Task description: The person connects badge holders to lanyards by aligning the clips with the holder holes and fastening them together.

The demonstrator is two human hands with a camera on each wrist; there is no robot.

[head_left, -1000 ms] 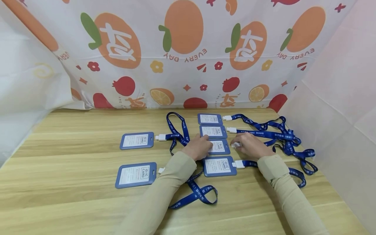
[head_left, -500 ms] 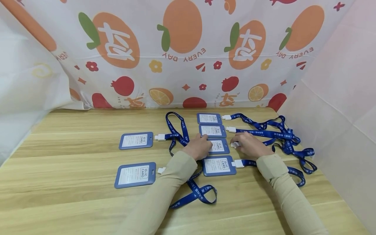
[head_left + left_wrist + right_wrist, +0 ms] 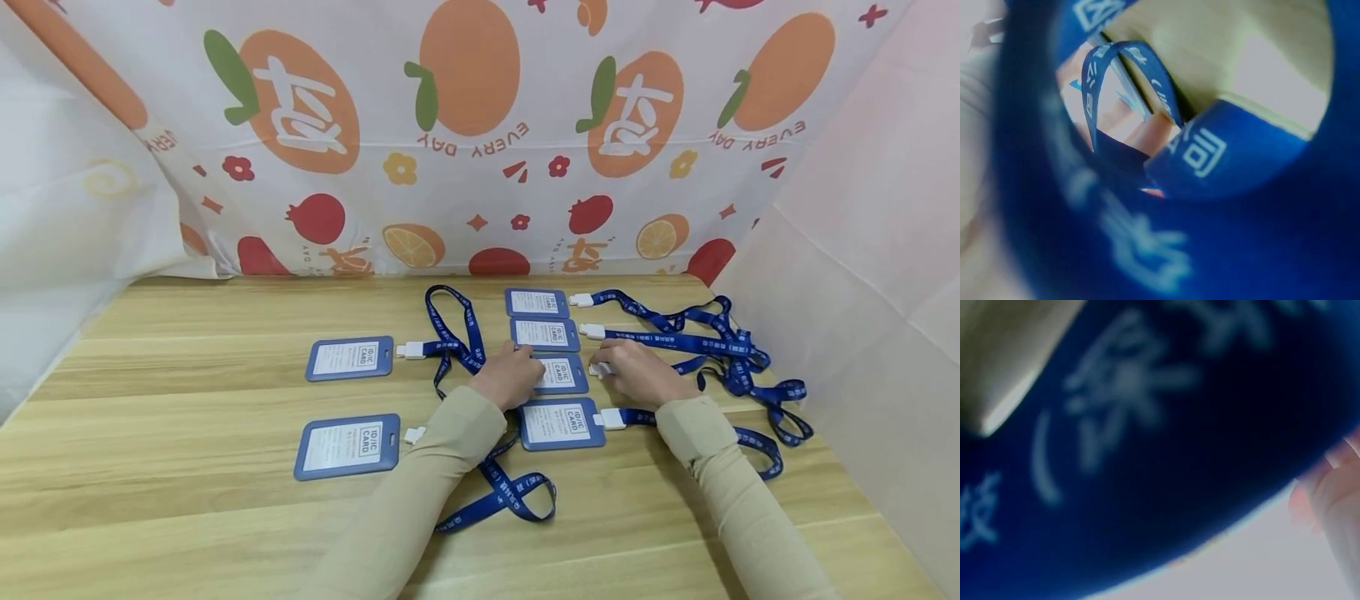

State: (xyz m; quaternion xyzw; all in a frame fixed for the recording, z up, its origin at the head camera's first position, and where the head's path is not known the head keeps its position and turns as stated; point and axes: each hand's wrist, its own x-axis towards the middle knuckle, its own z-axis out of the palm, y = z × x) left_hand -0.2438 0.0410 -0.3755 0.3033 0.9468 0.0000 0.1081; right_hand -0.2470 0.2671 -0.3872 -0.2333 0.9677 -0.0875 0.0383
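In the head view, my left hand [image 3: 512, 377] holds the left end of a blue ID card holder [image 3: 564, 374], third from the back in the right-hand column. Part of that holder is hidden under the fingers. To its right, my right hand [image 3: 639, 371] pinches the small white clip [image 3: 600, 369] of a lanyard, beside the holder's slotted end. A blue lanyard strap [image 3: 1235, 244] with white lettering fills much of the left wrist view, and fingers [image 3: 1147, 132] show through its loop. Another blue strap [image 3: 1147, 456] covers most of the right wrist view.
More card holders lie close by: one [image 3: 562, 424] in front, two behind, and two on the left, including a near-left holder [image 3: 348, 447]. Tangled blue lanyards [image 3: 738, 367] spread to the right. A crossed lanyard [image 3: 510, 493] lies near the left forearm. A fruit-print cloth [image 3: 472, 192] hangs behind the table.
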